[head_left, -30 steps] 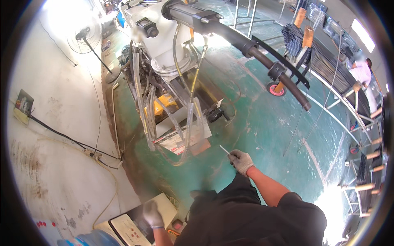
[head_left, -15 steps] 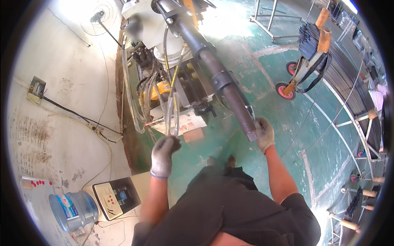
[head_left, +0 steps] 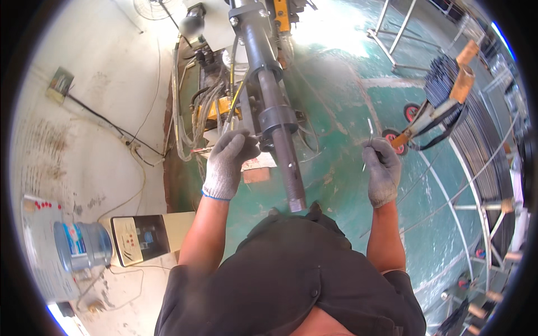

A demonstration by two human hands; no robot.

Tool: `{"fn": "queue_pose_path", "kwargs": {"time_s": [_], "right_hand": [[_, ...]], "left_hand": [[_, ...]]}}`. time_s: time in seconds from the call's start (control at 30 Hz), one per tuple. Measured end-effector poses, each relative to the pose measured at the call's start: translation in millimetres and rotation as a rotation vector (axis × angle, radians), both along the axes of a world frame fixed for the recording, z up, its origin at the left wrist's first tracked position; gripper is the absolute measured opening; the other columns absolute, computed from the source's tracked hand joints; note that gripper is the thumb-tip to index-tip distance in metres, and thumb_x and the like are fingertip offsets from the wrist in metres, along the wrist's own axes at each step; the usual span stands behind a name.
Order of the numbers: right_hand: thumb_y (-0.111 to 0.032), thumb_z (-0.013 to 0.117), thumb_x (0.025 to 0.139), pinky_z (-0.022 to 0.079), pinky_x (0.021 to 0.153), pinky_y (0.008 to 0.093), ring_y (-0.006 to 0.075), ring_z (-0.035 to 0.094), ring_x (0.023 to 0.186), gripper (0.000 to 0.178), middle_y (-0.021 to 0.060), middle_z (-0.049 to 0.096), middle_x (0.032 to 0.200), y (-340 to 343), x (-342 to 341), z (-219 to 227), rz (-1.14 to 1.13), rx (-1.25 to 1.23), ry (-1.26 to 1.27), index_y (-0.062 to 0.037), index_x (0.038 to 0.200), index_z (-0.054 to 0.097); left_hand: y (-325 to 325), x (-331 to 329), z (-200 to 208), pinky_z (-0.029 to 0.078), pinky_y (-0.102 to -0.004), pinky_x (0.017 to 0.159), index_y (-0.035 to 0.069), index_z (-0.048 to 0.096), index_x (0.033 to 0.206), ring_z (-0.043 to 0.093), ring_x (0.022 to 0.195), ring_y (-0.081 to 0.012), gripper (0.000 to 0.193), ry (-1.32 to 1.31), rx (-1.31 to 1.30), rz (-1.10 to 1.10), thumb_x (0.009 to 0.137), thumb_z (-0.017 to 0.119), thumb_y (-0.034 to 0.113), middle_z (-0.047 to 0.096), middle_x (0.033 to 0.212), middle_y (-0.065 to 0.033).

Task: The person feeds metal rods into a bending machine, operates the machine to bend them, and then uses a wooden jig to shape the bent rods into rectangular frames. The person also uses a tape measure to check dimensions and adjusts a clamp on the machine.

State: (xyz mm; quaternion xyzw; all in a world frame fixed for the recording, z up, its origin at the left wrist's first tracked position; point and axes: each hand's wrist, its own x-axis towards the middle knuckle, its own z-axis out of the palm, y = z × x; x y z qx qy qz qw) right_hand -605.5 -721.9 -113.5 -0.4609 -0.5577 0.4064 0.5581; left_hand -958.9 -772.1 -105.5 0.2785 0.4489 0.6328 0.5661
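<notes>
A dark threaded steel shaft (head_left: 284, 154) runs toward me from a machine, with a thick round collar (head_left: 277, 120) around it. Left of this shaft is my left hand (head_left: 228, 159) in a pale knitted glove, its fingers bent together toward the collar. Whatever it pinches, if anything, is too small to make out. My right hand (head_left: 383, 171), gloved as well, is raised to the right, apart from the shaft. Its closed fingers grip a thin bent metal rod (head_left: 370, 127), which sticks out above and below them.
Hoses (head_left: 182, 126) and a yellow machine part (head_left: 216, 109) lie beyond my left hand. A wheeled cart (head_left: 417, 126) carries dark rods at the right, by a long rack (head_left: 482, 168). A water dispenser (head_left: 140, 238) with a blue bottle (head_left: 84, 245) stands at the left.
My right hand has left the shaft's end and moved right and up, with the thin bent rod now showing in it. My left hand has moved up, nearer the collar. The view has shifted.
</notes>
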Motion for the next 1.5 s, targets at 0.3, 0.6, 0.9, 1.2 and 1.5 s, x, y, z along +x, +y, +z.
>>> {"fn": "queue_pose_path", "kwargs": {"time_s": [0.3,0.6,0.9,1.2,1.5], "right_hand": [[-0.005,0.074,0.097,0.056,0.076,0.0335,0.0187,0.070,0.083,0.019,0.0112,0.075,0.100,9.7,-66.6,-40.1,0.330,-0.552,0.391,-0.0017,0.116,0.070],[-0.013,0.075,0.102,0.060,0.077,0.0356,0.0197,0.073,0.085,0.023,0.0110,0.074,0.101,-21.1,-151.9,-63.4,0.466,-0.634,0.382,-0.0019,0.120,0.068],[-0.026,0.064,0.111,0.056,0.079,0.0404,0.0261,0.072,0.090,0.036,0.0166,0.074,0.104,-28.8,-208.0,-6.8,0.397,-0.495,0.566,0.0056,0.128,0.063],[-0.024,0.061,0.113,0.053,0.080,0.0379,0.0213,0.066,0.093,0.031,0.0113,0.073,0.108,-31.7,-223.3,-4.4,0.280,-0.287,0.618,-0.0007,0.133,0.063],[-0.022,0.060,0.113,0.053,0.080,0.0371,0.0200,0.065,0.094,0.028,0.0096,0.071,0.108,-30.1,-227.8,-1.0,0.267,-0.235,0.627,-0.0019,0.133,0.062]], "left_hand": [[-69.8,71.0,-47.3,0.059,-0.0351,0.090,-0.006,0.065,0.134,0.073,0.099,-0.0209,0.038,-0.138,-0.343,-0.060,0.109,0.065,0.023,0.075,0.113,-0.0155],[-58.5,30.3,-61.1,0.058,-0.0406,0.091,-0.003,0.067,0.129,0.073,0.098,-0.0257,0.041,-0.238,-0.151,0.032,0.108,0.068,0.032,0.076,0.108,-0.0146],[-33.4,-52.1,-32.5,0.059,-0.0347,0.088,-0.001,0.070,0.115,0.074,0.089,-0.0204,0.021,-0.072,0.149,0.075,0.110,0.065,0.018,0.075,0.099,-0.0111],[-11.2,-58.3,-11.7,0.059,-0.0354,0.087,0.000,0.068,0.123,0.072,0.093,-0.0184,0.025,-0.102,0.257,-0.036,0.111,0.064,0.021,0.076,0.102,-0.0099],[4.0,-64.0,-4.5,0.057,-0.0306,0.080,0.001,0.069,0.123,0.072,0.087,-0.0145,0.022,-0.043,0.253,-0.053,0.111,0.063,0.019,0.077,0.100,-0.0080]]}}
